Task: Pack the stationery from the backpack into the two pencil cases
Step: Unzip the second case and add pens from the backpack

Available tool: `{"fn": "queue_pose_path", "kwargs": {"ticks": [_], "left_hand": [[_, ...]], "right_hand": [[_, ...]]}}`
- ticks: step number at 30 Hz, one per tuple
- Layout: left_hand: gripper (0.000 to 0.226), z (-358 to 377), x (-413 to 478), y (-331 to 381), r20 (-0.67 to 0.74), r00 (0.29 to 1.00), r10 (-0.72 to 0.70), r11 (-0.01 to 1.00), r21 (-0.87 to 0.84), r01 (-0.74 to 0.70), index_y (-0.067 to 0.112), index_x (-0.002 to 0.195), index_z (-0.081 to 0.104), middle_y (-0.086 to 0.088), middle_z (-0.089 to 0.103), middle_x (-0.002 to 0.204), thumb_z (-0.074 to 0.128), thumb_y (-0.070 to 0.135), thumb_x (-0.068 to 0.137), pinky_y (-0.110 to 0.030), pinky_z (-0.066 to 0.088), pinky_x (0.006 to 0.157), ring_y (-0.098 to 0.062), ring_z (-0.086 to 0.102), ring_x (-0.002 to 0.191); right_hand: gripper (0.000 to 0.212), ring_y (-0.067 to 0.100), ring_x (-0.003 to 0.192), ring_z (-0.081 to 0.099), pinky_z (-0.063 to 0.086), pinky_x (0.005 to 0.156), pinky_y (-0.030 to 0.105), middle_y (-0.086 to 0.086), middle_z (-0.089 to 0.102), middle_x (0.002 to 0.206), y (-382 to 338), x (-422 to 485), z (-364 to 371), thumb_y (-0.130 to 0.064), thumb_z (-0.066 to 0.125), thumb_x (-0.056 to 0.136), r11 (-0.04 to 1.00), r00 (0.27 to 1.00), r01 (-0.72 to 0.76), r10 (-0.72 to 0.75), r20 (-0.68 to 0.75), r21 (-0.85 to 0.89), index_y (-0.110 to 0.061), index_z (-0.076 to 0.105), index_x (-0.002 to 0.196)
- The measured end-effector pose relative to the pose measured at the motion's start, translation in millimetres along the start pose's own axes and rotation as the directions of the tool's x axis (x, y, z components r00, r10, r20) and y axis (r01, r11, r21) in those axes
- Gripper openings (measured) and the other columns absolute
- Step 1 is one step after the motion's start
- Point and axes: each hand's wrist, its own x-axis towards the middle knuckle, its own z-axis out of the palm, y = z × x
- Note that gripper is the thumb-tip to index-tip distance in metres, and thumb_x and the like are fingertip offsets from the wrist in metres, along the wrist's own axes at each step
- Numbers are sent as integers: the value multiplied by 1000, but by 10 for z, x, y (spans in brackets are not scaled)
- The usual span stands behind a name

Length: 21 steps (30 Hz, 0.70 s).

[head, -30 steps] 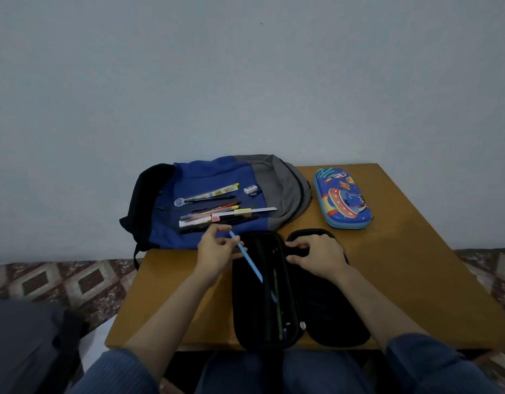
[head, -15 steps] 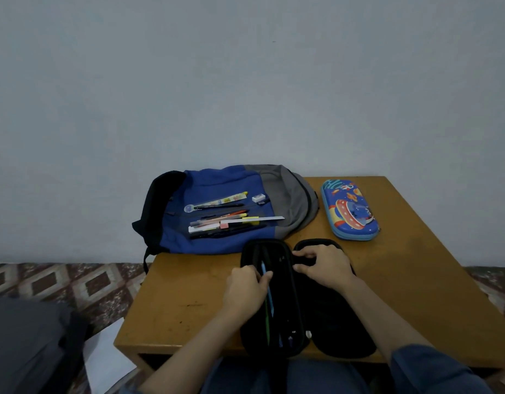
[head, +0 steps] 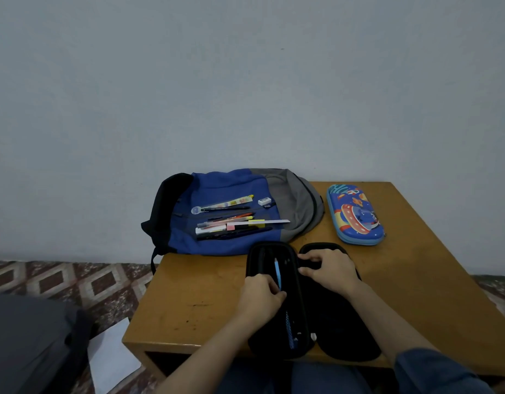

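A white sheet of paper [head: 112, 354] lies on the patterned floor at 8 o'clock from the bench [head: 203, 282]. One blue and grey backpack [head: 222, 189] lies flat at the bench's far left corner, with the loose stationery [head: 231, 223] on top: two rulers, one white eraser whose label is too small to read, and a bunch of pens and markers too tightly packed to count. There are two pencil cases. The black pencil case [head: 255, 251] lies open in two halves at the near edge, at 6 o'clock from the backpack. The left hand [head: 259, 300] is over its left half, fingers curled and pinching one light-blue pen [head: 277, 270] that runs from 12 to 6 o'clock through the grip, inside that half. The right hand [head: 330, 270], fingers curled, grips the ridge between the halves. The printed blue pencil case [head: 355, 214], zipped, with a rocket picture, lies at 1 o'clock from the right hand, well apart
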Motion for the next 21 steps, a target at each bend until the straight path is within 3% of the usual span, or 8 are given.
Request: {"fn": "queue_pose_path", "kwargs": {"ticks": [5, 8, 13, 17, 19, 21], "left_hand": [[17, 29, -39, -10, 13, 999, 30, 999, 31, -30, 20, 73, 56, 5, 57, 81, 67, 26, 84, -15, 46, 64, -8, 55, 76], [23, 18, -65, -15, -28, 998, 57, 998, 12, -56, 23, 66, 51, 11, 51, 72, 65, 23, 85, -5, 38, 53, -1, 50, 67], [23, 12, -100, -5, -67, 996, 66, 997, -39, -69, 21, 69, 44, 9, 48, 70, 55, 16, 89, -8, 37, 43, -1, 45, 59], [3, 7, -108, -27, -38, 997, 61, 994, -86, -64, 17, 95, 51, 8, 54, 77, 53, 17, 93, -10, 40, 50, -1, 49, 63], [27, 7, -86, -41, -14, 998, 56, 995, -83, -57, 14, 119, 51, 3, 61, 89, 54, 18, 92, -7, 40, 53, -3, 52, 73], [34, 10, -73, -31, -25, 997, 72, 996, -58, -74, 13, 125, 52, 0, 62, 96, 56, 21, 92, -3, 37, 53, -4, 51, 79]], "right_hand": [[36, 2, 108, 59, 49, 84, 24, -13, 66, 115, 13, 5, 21, -47, 63, 82, 1000, 1000, 3, -3, -5, 8, -40, 61, 117], [36, 2, 108, 59, 48, 83, 24, -13, 66, 114, 15, 7, 24, -47, 63, 82, 1000, 1000, 3, -3, -9, 11, -41, 61, 117], [36, 2, 109, 58, 48, 83, 24, -12, 66, 115, 18, 14, 28, -47, 63, 82, 1000, 1000, 9, -9, -6, 8, -41, 61, 117], [36, 3, 110, 58, 48, 85, 25, -12, 66, 116, 26, 13, 26, -48, 62, 82, 1000, 1000, 6, -6, -7, 12, -41, 61, 118], [36, 3, 110, 58, 48, 85, 24, -12, 66, 117, 23, 11, 21, -47, 62, 82, 1000, 1000, 6, -6, -4, 12, -41, 60, 118], [36, 3, 111, 58, 47, 85, 24, -12, 65, 117, 20, 9, 23, -48, 62, 83, 1000, 1000, 5, -5, -6, 6, -41, 60, 118]]}}
